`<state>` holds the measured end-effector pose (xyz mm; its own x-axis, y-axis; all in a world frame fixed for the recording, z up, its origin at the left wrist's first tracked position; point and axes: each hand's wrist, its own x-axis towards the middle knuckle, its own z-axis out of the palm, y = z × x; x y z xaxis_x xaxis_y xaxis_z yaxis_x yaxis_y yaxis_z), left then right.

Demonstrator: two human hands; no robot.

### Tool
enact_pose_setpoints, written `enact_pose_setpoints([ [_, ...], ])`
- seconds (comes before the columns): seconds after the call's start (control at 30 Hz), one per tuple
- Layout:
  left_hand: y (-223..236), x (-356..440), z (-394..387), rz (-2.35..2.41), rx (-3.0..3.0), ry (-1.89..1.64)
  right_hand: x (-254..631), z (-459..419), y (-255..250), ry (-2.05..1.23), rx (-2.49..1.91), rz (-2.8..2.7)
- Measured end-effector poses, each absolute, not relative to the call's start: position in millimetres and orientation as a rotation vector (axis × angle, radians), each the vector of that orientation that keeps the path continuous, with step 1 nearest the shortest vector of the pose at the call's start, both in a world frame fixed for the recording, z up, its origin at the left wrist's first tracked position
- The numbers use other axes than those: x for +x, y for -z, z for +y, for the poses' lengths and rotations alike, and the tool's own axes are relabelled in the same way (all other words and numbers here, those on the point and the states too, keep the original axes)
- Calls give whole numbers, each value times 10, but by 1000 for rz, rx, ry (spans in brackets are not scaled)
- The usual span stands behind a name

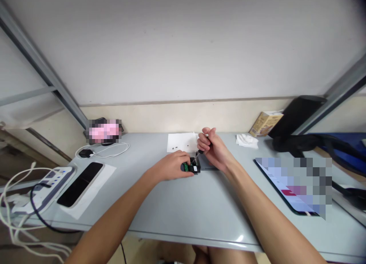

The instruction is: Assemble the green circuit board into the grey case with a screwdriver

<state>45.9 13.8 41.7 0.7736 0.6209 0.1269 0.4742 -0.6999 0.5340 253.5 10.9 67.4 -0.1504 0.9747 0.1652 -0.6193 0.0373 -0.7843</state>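
Note:
My left hand (175, 165) is closed around a small black device (195, 168) with a green circuit board (186, 167) showing at its left. In my right hand (211, 146) is a screwdriver (201, 151), its dark handle wrapped by my fingers and its thin shaft slanting down to the device. The tip meets the device or hovers just over it; I cannot tell which. A flat dark grey piece (208, 166) lies under my right wrist, partly hidden. Behind my hands, a white sheet of paper (180, 140) carries several tiny dark bits that look like screws.
To the left are a phone (81, 184) on white paper, a power strip (45, 189) with tangled cables, and a black charger (85, 153). On the right lie a tablet (286, 191), a crumpled tissue (247, 141) and a yellow box (265, 123). A wall stands behind the table.

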Motion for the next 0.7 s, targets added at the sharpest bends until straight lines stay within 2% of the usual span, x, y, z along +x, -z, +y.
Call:
enact_pose_setpoints([
  [0.17,-429,463,135,832,2479,-403,2543,129,-668,-1597,-503,-804],
  [0.4,-390,452,149,830,2483,-410,2536,71,-693,-1508,-581,-822],
  [0.7,-420,451,133,932,2455,-377,2527,85,-721,-1571,-504,-869],
])
